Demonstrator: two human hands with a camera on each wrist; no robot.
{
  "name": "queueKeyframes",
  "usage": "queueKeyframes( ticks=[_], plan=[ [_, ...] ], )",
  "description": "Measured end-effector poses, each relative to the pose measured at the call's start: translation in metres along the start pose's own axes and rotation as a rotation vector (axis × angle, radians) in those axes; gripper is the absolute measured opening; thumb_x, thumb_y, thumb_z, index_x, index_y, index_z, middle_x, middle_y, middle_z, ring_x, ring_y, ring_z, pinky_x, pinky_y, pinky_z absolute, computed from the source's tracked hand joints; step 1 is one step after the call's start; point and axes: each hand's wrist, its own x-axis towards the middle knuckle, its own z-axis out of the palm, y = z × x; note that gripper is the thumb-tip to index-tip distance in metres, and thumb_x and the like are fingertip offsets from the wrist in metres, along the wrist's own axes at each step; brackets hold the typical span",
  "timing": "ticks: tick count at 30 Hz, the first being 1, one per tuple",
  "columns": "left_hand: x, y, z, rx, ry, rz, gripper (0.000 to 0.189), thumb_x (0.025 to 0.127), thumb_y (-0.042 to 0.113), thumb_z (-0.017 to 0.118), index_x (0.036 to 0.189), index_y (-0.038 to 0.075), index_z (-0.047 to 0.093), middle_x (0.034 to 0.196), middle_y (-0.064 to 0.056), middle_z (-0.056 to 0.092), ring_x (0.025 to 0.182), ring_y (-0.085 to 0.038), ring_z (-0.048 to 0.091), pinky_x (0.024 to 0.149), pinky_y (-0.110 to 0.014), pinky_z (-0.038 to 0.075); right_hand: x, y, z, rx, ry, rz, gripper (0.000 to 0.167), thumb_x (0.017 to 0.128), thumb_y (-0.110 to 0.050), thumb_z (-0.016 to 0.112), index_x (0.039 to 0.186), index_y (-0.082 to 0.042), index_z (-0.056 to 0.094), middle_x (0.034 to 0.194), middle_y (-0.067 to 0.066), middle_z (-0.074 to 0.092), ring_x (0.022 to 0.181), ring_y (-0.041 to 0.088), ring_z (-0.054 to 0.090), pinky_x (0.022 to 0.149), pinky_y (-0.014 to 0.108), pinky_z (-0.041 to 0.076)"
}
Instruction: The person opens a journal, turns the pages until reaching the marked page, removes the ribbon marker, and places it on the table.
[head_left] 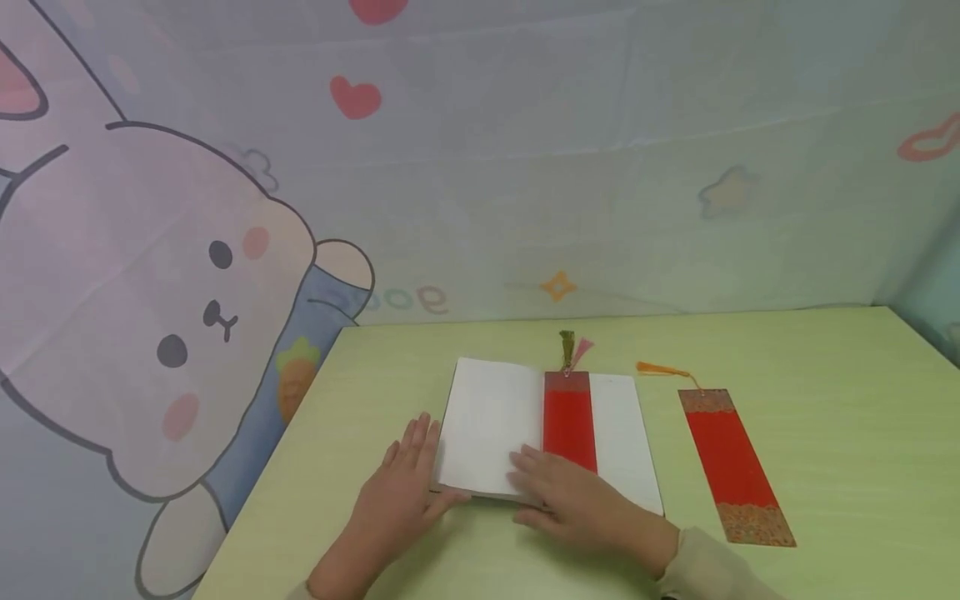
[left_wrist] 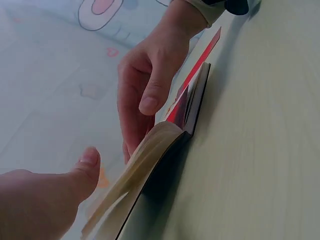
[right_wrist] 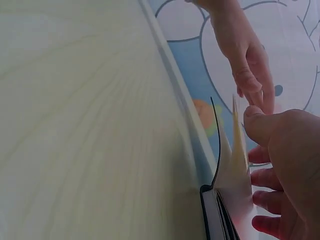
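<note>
An open notebook with blank white pages lies on the table. My left hand is at its left edge, fingers straight, thumb by the lower edge. Across the lower middle of the notebook is my right hand, its fingers extended over the left page near the fold. A red bookmark with green and pink tassels lies along the fold on the right page; the right hand hides its lower end. In the left wrist view, the left-hand pages arch up from the black cover, and both thumbs show apart from them.
To the right of the notebook lies a second red bookmark with patterned ends and an orange tassel. The pale green table meets a printed cloth at the back and left, with a large cartoon rabbit on it.
</note>
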Motion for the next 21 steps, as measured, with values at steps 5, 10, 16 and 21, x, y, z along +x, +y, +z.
queueKeyframes(
  ticks=[5, 10, 16, 21],
  plan=[
    [0.005, 0.009, 0.005, 0.041, -0.006, 0.066, 0.089, 0.084, 0.060, 0.053, 0.142, -0.004, 0.030, 0.147, -0.021, 0.028, 0.136, -0.034, 0.024, 0.104, -0.048, 0.029, -0.001, -0.001, 0.001, -0.030, 0.053, -0.067, 0.046, 0.094, -0.039, 0.053, 0.125, -0.006, 0.058, 0.134, 0.011, 0.050, 0.127, 0.030, 0.042, 0.099, 0.041, 0.038],
    [0.008, 0.014, 0.016, 0.105, -0.018, 0.125, 0.083, 0.085, 0.057, 0.054, 0.139, -0.003, 0.036, 0.144, -0.021, 0.034, 0.134, -0.034, 0.029, 0.103, -0.047, 0.031, 0.000, -0.004, 0.002, -0.022, 0.052, -0.083, 0.044, 0.094, -0.040, 0.053, 0.124, -0.008, 0.059, 0.133, 0.009, 0.052, 0.126, 0.028, 0.043, 0.097, 0.040, 0.041],
    [0.009, 0.019, 0.023, 0.138, -0.032, 0.159, 0.079, 0.085, 0.054, 0.056, 0.135, -0.005, 0.042, 0.140, -0.021, 0.040, 0.131, -0.033, 0.035, 0.102, -0.046, 0.034, 0.001, -0.010, 0.003, -0.005, -0.006, -0.081, 0.047, 0.095, -0.043, 0.047, 0.128, -0.010, 0.056, 0.131, 0.004, 0.055, 0.126, 0.025, 0.044, 0.094, 0.040, 0.044],
    [0.010, 0.021, 0.028, 0.127, -0.079, 0.146, 0.079, 0.086, 0.055, 0.055, 0.137, -0.004, 0.040, 0.142, -0.019, 0.038, 0.131, -0.032, 0.035, 0.101, -0.046, 0.035, -0.001, -0.014, 0.002, -0.009, -0.029, -0.094, 0.048, 0.096, -0.044, 0.045, 0.128, -0.010, 0.056, 0.129, 0.003, 0.056, 0.124, 0.023, 0.046, 0.093, 0.040, 0.045]
  ],
)
